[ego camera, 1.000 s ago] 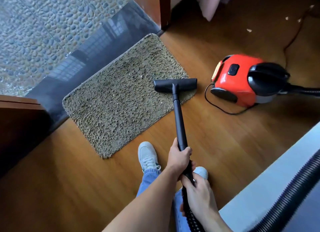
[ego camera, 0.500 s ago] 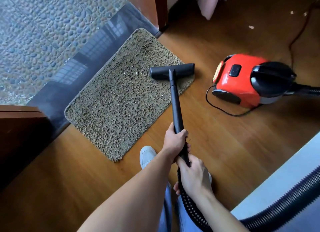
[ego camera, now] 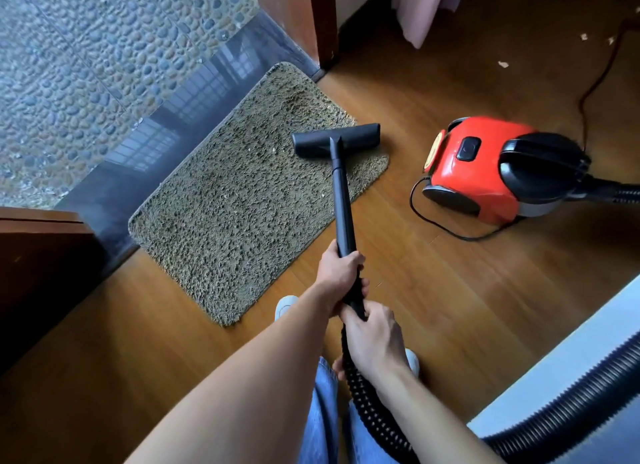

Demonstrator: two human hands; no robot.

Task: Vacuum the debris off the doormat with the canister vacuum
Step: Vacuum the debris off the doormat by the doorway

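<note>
The shaggy tan rectangle doormat [ego camera: 242,200] is lying on the smooth brown wood floor [ego camera: 450,290], ahead and left of both hands. The left hand [ego camera: 341,269] is squeezing the long black vacuum tube [ego camera: 343,200]. The right hand [ego camera: 374,339], just behind, is gripping where the bumpy black hose [ego camera: 374,418] begins. The flat black nozzle [ego camera: 336,140] is sitting on the mat's right end. The round red canister vacuum [ego camera: 485,172] is sitting on open floor further right.

The black plastic wand [ego camera: 343,200] has its lower end hidden inside the right hand [ego camera: 375,339]. Below it the ribbed black hose [ego camera: 367,408] is cut off by the bottom edge. The white shoes [ego camera: 284,304] are mostly hidden behind both forearms [ego camera: 263,377]. The pale specks [ego camera: 273,149] on the shaggy olive doormat [ego camera: 225,221], near its right edge, are too small to identify.
</note>
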